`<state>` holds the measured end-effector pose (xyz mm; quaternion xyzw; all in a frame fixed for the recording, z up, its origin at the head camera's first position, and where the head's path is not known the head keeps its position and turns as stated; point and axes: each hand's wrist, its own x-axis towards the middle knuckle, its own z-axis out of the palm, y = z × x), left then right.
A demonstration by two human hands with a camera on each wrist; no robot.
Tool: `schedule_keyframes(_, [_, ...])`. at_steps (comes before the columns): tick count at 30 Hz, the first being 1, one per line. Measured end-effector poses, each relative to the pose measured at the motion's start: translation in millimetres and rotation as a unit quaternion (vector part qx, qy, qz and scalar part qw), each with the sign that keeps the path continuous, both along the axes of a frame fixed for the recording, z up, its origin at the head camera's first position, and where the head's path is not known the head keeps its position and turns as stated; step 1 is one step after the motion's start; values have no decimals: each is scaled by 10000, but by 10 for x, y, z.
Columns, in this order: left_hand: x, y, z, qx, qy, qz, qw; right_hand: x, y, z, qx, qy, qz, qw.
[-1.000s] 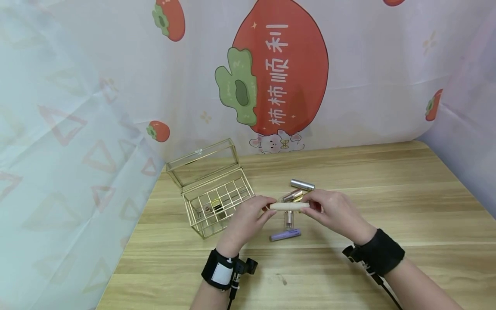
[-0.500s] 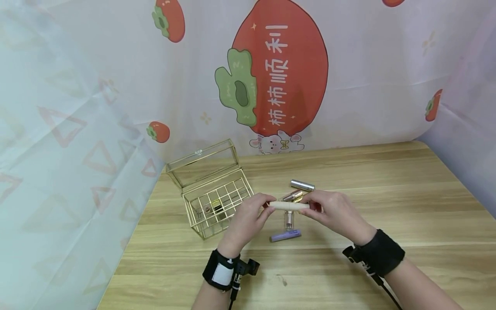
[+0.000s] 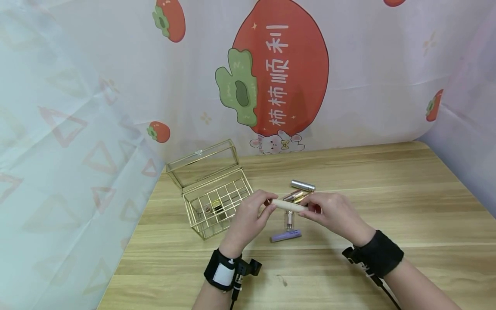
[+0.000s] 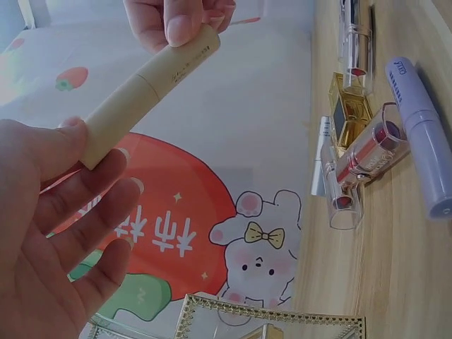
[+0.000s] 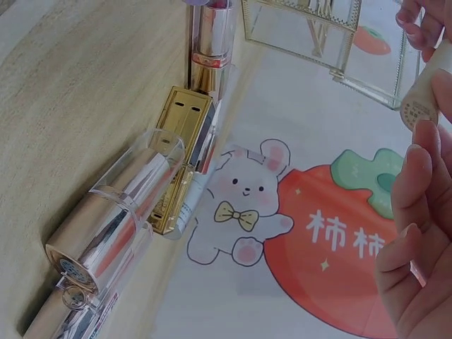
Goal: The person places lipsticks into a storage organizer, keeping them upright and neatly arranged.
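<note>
Both hands hold one cream-coloured cosmetic tube (image 3: 288, 206) above the table, one at each end. My left hand (image 3: 249, 219) pinches its left end between thumb and forefinger; the other fingers stand away from it in the left wrist view. With thumb and fingertips, my right hand (image 3: 336, 212) grips the opposite end. A seam crosses the middle of the tube (image 4: 145, 88), and small print marks the part near the right hand. Beneath the hands lie a lilac tube (image 3: 286, 235), a clear-cased lipstick (image 3: 289, 220) and a silver tube (image 3: 303, 185).
On the left stands a gold-framed glass box (image 3: 197, 230), its lid (image 3: 203, 150) raised, with a wire grid of compartments holding a few small items. A gold rectangular case (image 5: 185, 123) lies among the lipsticks. A printed cloth (image 3: 360, 86) hangs behind the table (image 3: 387, 185).
The cream tube has tilted slightly, its left end now higher than its right. My left hand has shifted a little up and to the right; both hands keep hold.
</note>
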<state>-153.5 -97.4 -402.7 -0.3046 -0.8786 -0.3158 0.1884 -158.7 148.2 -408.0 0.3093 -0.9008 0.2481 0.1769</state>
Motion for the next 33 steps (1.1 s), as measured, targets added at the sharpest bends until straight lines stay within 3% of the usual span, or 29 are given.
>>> schedule_keyframes(10, [8,10,33,-10,199,21,9998,-10,-1,-6,70,52,-23,10000])
schedule_keyframes(15, [0,-28,58,63,378,73,9992,-9,15,-12,142,-130,-93,9998])
schedule_keyframes(33, [-83,-375,145,215,758,709,9944,-36,185,-114,274,-597,-629,9959])
